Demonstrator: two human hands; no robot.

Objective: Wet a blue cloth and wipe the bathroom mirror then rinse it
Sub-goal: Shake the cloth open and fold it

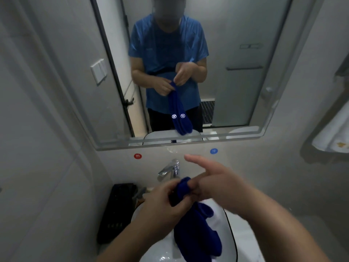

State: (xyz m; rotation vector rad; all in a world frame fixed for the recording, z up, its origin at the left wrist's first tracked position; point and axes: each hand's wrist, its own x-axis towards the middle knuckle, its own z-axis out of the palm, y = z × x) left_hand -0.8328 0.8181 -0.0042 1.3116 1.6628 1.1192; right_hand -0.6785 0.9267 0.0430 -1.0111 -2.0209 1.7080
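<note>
A dark blue cloth point(196, 229) hangs bunched over the white sink basin point(156, 248). My left hand point(166, 203) grips its upper end from the left. My right hand point(213, 184) pinches the top of the cloth with its lower fingers while the index finger points straight out toward the wall. The chrome tap point(170, 170) stands just behind the hands; no water stream is visible. The large mirror point(236, 82) fills the wall above and reflects a person in a blue shirt holding the cloth.
A black toiletry bag point(117, 210) sits left of the basin against the wall. A red sticker point(138, 156) and a blue sticker point(213, 151) mark the wall below the mirror. A white towel point(332, 133) hangs at the right. A light switch point(98, 71) is left of the mirror.
</note>
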